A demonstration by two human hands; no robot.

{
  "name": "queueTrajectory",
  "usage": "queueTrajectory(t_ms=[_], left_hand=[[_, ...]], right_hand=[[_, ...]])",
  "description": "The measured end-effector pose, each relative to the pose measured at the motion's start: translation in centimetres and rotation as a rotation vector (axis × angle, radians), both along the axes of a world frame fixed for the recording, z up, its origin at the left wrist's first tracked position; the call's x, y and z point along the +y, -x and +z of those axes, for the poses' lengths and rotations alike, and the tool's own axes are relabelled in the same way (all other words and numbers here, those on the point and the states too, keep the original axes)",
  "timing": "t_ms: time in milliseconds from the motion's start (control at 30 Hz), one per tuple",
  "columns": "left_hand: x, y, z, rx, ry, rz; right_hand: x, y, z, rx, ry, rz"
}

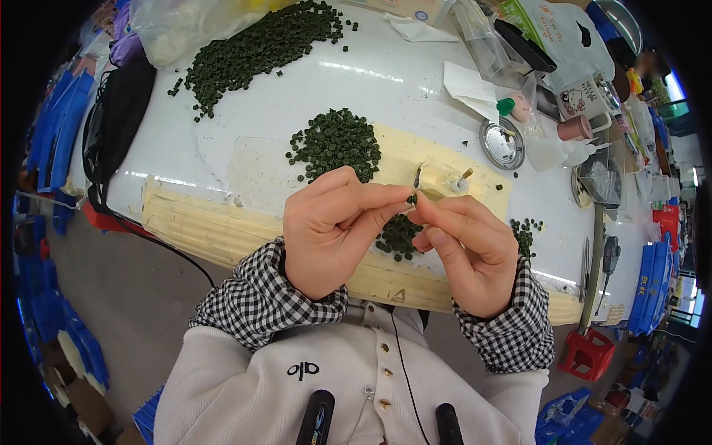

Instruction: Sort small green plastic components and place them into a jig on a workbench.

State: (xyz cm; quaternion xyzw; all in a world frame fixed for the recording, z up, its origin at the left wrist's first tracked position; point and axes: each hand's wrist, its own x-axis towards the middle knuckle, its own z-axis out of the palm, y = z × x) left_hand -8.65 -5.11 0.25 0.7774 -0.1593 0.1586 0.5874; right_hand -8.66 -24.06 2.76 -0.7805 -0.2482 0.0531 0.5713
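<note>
In front of me, my left hand (334,230) and my right hand (471,248) meet fingertip to fingertip over the table edge. Both are closed in a pinch at a small dark green rubber-like piece (412,199), partly hidden by the fingers. A thin dark sliver rises just above the fingertips; I cannot make out what it belongs to. Beyond my right fingers stands a small pale block fixture (439,178) with a peg. Below the fingertips lies a small heap of green pieces (399,236), and a larger pile (337,144) sits behind my left hand.
The biggest pile of green pieces (252,55) spreads at the far left, beside a clear plastic bag (185,33). Some pieces (525,236) lie right of my right hand. A round metal dish (502,143), a white squeeze bottle (549,153) and tweezers (585,263) are at right.
</note>
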Motion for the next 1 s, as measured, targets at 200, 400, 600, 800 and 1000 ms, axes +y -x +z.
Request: queueTrajectory(t_ms=[200, 400, 600, 800, 1000], left_hand=[[-0.01, 0.05, 0.13, -0.024, -0.022, 0.005], [-0.17, 0.08, 0.10, 0.027, 0.011, 0.018], [-0.10, 0.06, 0.08, 0.032, 0.043, -0.005], [0.01, 0.01, -0.02, 0.021, 0.041, -0.012], [-0.01, -0.12, 0.16, 0.037, 0.037, -0.005]], right_hand=[[-0.08, 0.11, -0.01, 0.020, -0.015, 0.012], [0.01, 0.15, -0.12, 0.077, -0.093, 0.017], [-0.14, 0.08, -0.07, 0.088, -0.116, 0.031], [-0.15, 0.08, -0.18, 0.070, -0.105, 0.030], [-0.14, 0.09, -0.20, 0.015, -0.062, 0.019]])
